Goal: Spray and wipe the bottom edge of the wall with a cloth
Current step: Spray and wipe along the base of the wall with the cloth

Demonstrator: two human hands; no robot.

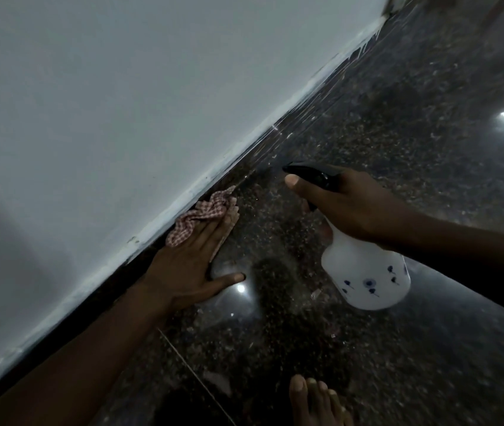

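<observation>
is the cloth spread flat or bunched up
Bunched up. The checked cloth is twisted into folds under the left hand's fingers, pressed along the bottom edge of the wall.

cloth [201, 215] against wall [121, 103], bottle [364, 272] right

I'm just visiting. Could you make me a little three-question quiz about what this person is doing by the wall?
1. True or false: the left hand presses the cloth against the foot of the wall.
2. What does the right hand hold?
A. a brush
B. a spray bottle
C. a sponge
3. Fill in: the bottle's nozzle points toward the ____.

Key: 1 true; 2 B; 3 wall
</observation>
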